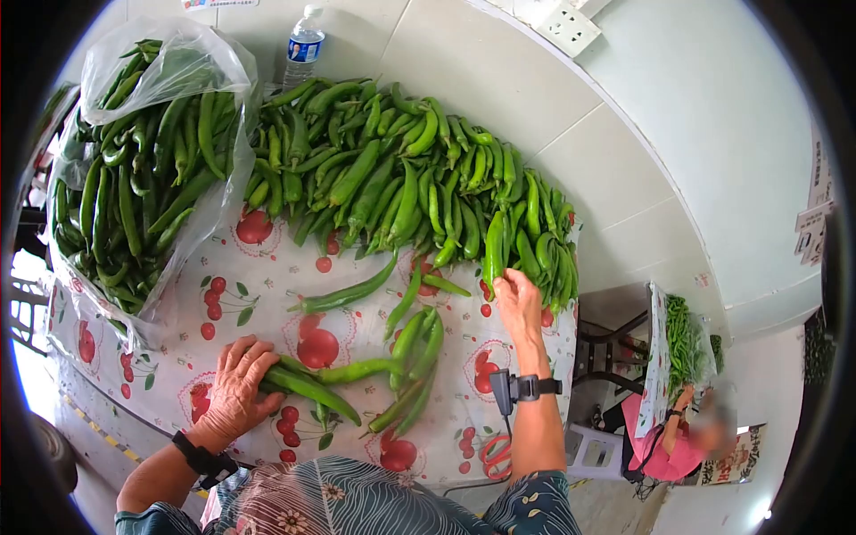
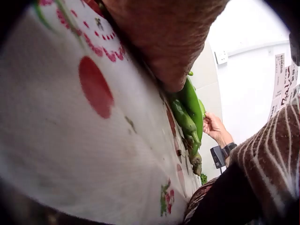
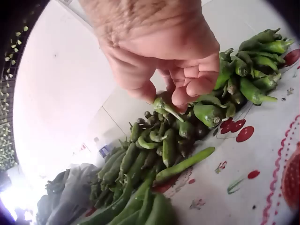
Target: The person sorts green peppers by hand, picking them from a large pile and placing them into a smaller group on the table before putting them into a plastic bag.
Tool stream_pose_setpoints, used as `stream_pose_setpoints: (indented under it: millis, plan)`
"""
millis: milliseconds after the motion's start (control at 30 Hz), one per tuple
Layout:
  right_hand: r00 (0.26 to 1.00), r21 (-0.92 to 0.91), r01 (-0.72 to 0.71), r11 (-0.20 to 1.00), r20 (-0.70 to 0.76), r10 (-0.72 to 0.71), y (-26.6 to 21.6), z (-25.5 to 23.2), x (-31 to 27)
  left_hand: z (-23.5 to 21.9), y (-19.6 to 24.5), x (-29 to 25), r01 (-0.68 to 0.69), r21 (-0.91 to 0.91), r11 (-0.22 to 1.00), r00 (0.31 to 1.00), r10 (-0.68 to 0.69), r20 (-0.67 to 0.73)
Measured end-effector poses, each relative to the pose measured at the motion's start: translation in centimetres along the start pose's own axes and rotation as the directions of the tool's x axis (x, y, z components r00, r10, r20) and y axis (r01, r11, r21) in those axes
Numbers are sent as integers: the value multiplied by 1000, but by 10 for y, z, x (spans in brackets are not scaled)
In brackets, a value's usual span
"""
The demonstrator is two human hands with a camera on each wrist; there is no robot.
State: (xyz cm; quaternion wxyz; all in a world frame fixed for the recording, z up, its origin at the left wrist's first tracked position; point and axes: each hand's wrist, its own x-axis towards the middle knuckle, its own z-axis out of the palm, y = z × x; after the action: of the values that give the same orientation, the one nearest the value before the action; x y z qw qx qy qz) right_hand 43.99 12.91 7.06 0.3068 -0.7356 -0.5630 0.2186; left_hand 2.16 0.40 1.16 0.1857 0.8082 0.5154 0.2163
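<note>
In the head view my right hand [image 1: 520, 308] pinches a long green chili pepper [image 1: 494, 245] by its stem end, at the right part of the pile. The right wrist view shows the thumb and fingertips closed on that pepper's stem [image 3: 166, 108]. My left hand [image 1: 239, 383] is low over the tablecloth, its fingers and thumb around the ends of a few green chili peppers [image 1: 312, 390] that point right. From the left wrist, the palm hides most of these peppers [image 2: 185, 119]. Several loose peppers [image 1: 416, 348] lie between the two hands.
A long pile of green peppers [image 1: 357, 169] runs along the wall. At left stands a clear plastic bag [image 1: 234, 67] full of peppers, with a water bottle [image 1: 304, 49] behind. Red-handled scissors [image 1: 496, 456] lie near the front edge. Another person [image 1: 655, 437] sits at a further table.
</note>
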Motion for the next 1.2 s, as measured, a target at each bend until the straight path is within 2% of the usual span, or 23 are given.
stream_pose_setpoints:
  millis: [33,67,167,200,333,433,533,633,667,733,800,833,900,967,1067,1167,1200]
  plan:
    - [1000,-90,20,996,-9,-21,-3,2,7,-1,0,0,4,-3,1000,1000,-4,3]
    - [1000,-98,-8,995,-28,5,-6,5,13,-1,1,0,9,-7,1000,1000,-9,7]
    - [992,-371,67,926,-70,-100,23,14,44,-2,0,1,10,-7,1000,1000,-10,14]
    - [998,-363,9,932,-53,-30,18,14,47,-2,0,1,4,4,1000,1000,-4,11]
    - [999,-383,-7,924,-45,-11,4,16,49,-1,0,1,1,14,1000,1000,-1,8]
    - [996,-384,40,923,-56,-66,16,15,49,-2,1,2,6,20,1000,1000,-7,15]
    - [962,-328,96,940,-213,-173,15,11,32,-2,1,2,9,20,1000,1000,-9,17]
    - [943,-129,197,972,-245,-224,1,9,12,0,0,0,10,-8,1000,1000,-10,16]
    - [989,-29,50,998,-141,-53,-31,9,-4,0,0,-1,12,-9,1000,1000,-12,16]
    - [936,-148,331,932,-70,-344,-30,33,-16,0,0,0,8,-11,1000,1000,-8,14]
    - [932,-136,355,925,133,-338,-45,60,-38,2,0,-1,15,-12,1000,1000,-15,14]
    - [921,-226,341,913,274,-276,-48,74,-44,2,-1,-1,18,-11,1000,1000,-17,12]
    - [805,-420,594,686,309,-507,-49,97,-61,1,0,-1,7,5,1000,1000,-7,2]
    - [793,-439,609,661,327,-513,-54,99,-70,1,0,-2,-2,14,1000,1000,3,-8]
    - [798,-480,601,639,401,-449,-49,95,-71,3,-2,-3,-10,16,1000,1000,11,-19]
    - [845,-419,497,760,430,-316,-44,93,-70,2,-1,-2,-11,11,1000,1000,11,-19]
    - [870,-373,445,814,394,-295,-43,91,-70,2,0,-2,-13,11,1000,1000,13,-20]
